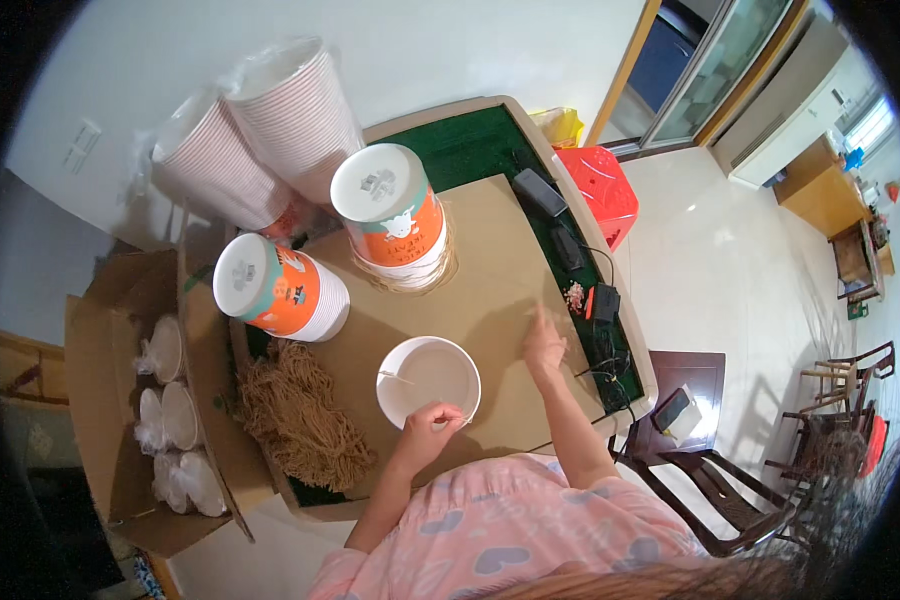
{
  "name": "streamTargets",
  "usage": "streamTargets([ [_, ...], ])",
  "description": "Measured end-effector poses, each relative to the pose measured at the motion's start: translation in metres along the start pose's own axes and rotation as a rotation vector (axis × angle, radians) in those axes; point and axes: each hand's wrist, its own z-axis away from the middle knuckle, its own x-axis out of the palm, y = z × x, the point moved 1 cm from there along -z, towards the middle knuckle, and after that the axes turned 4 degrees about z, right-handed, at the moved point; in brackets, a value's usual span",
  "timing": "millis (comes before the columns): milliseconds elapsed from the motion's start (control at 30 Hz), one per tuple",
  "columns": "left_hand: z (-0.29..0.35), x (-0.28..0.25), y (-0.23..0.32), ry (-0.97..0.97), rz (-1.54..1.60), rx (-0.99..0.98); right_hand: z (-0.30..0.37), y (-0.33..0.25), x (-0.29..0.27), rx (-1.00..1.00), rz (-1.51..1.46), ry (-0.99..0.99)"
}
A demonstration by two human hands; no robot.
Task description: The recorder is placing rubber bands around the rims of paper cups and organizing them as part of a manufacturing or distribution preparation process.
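Note:
A white paper bucket stands mouth up on the brown cardboard sheet in front of me. My left hand is at its near rim, thumb and fingers pinched on a thin pale cord. Another short piece of cord pokes out of the bucket's inner left wall. To the right, my right hand hovers over the cardboard sheet, apart from the bucket; its fingertips are smeared by motion. A bundle of tan twine lies left of the bucket.
Behind are two upside-down stacks of orange printed buckets; cord loops circle the farther one. Bagged white bucket stacks lean on the wall. An open carton is at left; black adapters and cables line the right edge. A red stool stands beyond.

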Motion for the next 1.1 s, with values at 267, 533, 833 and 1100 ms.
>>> streamTargets([
  [267,0.004,0.001,-0.007,0.035,0.012,0.081,-0.006,0.007,0.005,0.116,-0.112,0.042],
  [533,0.018,-0.007,-0.011,0.173,0.021,0.064,0.087,-0.033,-0.109,-0.277,-0.974,0.232],
  [833,0.014,-0.008,-0.006,0.238,0.111,0.091,0.117,-0.057,-0.133,-0.614,-0.930,-0.505],
  [1100,0.023,-0.007,-0.006,0.327,0.116,0.157,0.124,-0.064,-0.127,-0.755,-0.806,-0.406],
])
